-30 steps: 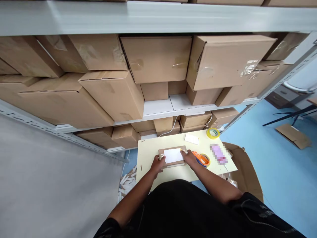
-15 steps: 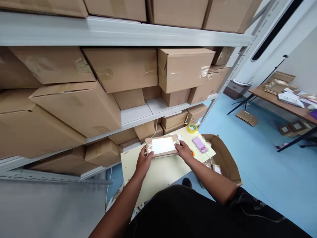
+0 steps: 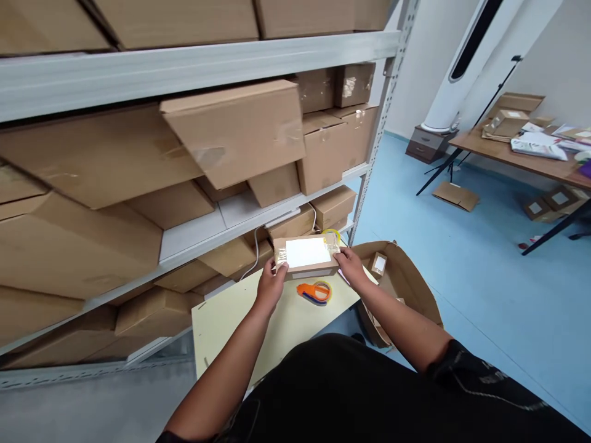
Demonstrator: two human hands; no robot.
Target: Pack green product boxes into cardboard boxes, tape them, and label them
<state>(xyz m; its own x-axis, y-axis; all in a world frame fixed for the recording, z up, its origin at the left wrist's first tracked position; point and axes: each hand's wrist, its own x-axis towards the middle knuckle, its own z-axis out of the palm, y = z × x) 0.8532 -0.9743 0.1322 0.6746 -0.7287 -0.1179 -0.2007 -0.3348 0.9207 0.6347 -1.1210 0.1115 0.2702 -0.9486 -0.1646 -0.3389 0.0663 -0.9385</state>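
Between both hands I hold a small cardboard box [image 3: 308, 269] above the pale yellow table [image 3: 231, 326]. A white label [image 3: 307, 252] covers much of its top, and shiny clear tape wraps its two ends. My left hand [image 3: 271, 284] grips the left end, thumb on top. Its right end is gripped by my right hand [image 3: 351, 268]. Just below the box on the table lies an orange tape dispenser [image 3: 314, 291]. Behind the box shows part of a yellow tape roll [image 3: 331, 235].
Metal shelving [image 3: 194, 60] packed with cardboard boxes stands ahead and left. On the floor to the right, a large open carton [image 3: 410, 283] holds small labelled boxes. Farther right is a brown desk [image 3: 498, 157] with parcels; flattened cardboard [image 3: 456, 195] lies on the floor near it.
My view has turned to the right. The box has moved with both hands toward the carton side, uncovering the orange dispenser and hiding most of the pink phone-like item. Both hands keep their hold.
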